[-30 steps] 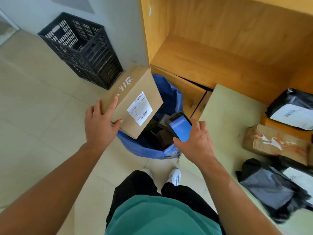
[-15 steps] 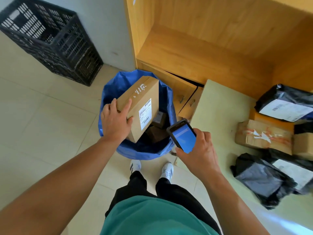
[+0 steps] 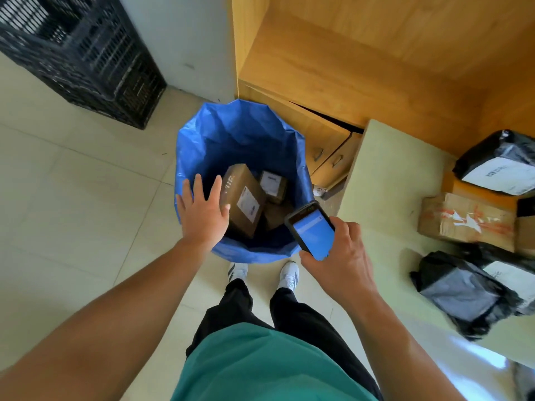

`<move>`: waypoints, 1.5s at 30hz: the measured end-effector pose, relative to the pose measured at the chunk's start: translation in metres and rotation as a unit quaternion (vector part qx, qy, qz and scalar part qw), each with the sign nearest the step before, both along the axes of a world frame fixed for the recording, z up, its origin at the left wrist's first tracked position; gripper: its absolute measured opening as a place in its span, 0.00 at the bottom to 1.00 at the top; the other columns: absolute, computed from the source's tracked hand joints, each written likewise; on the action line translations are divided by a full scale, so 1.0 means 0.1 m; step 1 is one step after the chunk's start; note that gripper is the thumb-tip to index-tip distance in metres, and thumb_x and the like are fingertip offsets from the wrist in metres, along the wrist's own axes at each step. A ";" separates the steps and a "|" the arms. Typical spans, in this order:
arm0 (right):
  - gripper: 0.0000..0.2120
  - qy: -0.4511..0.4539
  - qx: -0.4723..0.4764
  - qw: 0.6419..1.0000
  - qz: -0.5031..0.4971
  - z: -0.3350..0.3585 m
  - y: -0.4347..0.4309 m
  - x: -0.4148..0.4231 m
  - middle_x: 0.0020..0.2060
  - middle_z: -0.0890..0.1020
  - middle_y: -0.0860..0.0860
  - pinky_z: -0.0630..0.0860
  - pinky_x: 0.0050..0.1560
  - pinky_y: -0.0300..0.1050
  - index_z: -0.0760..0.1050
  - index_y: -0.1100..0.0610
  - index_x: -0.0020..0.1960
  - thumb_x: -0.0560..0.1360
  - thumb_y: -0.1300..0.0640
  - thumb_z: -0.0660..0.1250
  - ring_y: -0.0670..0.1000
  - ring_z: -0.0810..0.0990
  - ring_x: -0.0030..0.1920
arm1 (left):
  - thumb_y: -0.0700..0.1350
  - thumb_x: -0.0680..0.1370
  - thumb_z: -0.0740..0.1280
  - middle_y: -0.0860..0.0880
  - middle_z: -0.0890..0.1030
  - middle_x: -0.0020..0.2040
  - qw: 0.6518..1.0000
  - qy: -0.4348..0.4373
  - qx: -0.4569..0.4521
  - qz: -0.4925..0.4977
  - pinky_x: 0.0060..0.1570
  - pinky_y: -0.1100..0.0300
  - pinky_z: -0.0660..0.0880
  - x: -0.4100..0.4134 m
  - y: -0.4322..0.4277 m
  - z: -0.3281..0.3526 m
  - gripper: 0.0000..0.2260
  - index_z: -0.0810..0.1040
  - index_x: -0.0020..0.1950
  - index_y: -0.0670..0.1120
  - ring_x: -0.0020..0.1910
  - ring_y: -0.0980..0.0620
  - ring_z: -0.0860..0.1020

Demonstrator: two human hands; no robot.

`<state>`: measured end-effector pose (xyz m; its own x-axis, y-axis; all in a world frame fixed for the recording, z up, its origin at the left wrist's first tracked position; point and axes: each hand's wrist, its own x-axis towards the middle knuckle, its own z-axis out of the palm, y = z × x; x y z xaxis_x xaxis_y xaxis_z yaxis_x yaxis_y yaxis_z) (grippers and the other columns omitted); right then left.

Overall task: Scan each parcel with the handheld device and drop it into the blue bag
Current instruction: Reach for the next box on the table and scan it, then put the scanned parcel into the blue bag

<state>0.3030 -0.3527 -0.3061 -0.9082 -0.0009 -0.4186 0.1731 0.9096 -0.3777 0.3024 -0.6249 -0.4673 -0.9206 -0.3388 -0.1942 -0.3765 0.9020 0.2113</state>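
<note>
The blue bag stands open on the floor in front of my feet. A cardboard box with a white label lies tilted inside it, beside a smaller labelled box. My left hand hovers over the bag's near-left rim with fingers spread, holding nothing. My right hand grips the handheld scanner, whose blue screen faces up, over the bag's right rim.
A pale table at right carries a taped cardboard parcel and black poly-bag parcels. A wooden cabinet with drawers stands behind the bag. A black plastic crate sits on the tiled floor at upper left.
My left hand let go of the cardboard box, which dropped down into the blue bag. The hand now hangs open above the rim. The scanner hand stayed near the bag's right side.
</note>
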 end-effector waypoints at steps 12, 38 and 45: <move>0.38 0.011 -0.001 0.999 -0.042 0.03 -0.22 0.15 0.59 0.69 0.48 0.77 0.53 0.52 0.65 0.50 0.72 0.67 0.43 0.76 0.55 0.76 0.56 | 0.58 0.81 0.64 0.41 0.57 0.83 0.995 -0.008 -0.013 -0.101 0.77 0.32 0.54 -0.08 0.00 0.23 0.32 0.55 0.82 0.59 0.82 0.35 0.50; 0.40 0.050 -0.030 0.961 -0.269 0.08 3.13 1.31 0.58 0.66 0.48 0.76 0.56 0.52 0.60 0.51 0.74 0.67 0.41 0.72 0.54 0.72 0.58 | 0.60 0.80 0.66 0.42 0.70 0.77 0.908 0.044 -0.010 -0.416 0.73 0.32 0.59 -0.23 4.18 0.93 0.35 0.56 0.83 0.54 0.78 0.39 0.62; 0.41 0.028 -0.035 0.934 -0.354 0.01 3.54 1.63 0.61 0.65 0.49 0.76 0.57 0.51 0.60 0.51 0.75 0.68 0.41 0.74 0.53 0.71 0.57 | 0.60 0.77 0.71 0.44 0.71 0.76 0.870 -0.017 0.025 -0.492 0.69 0.43 0.69 -0.34 4.91 0.71 0.37 0.63 0.81 0.50 0.74 0.42 0.69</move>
<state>0.4655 0.0011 -0.3054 -0.7125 0.5819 -0.3920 0.6997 0.5475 -0.4590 0.2689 -0.1337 -0.3965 -0.7532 0.6202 -0.2190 0.5666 0.7810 0.2627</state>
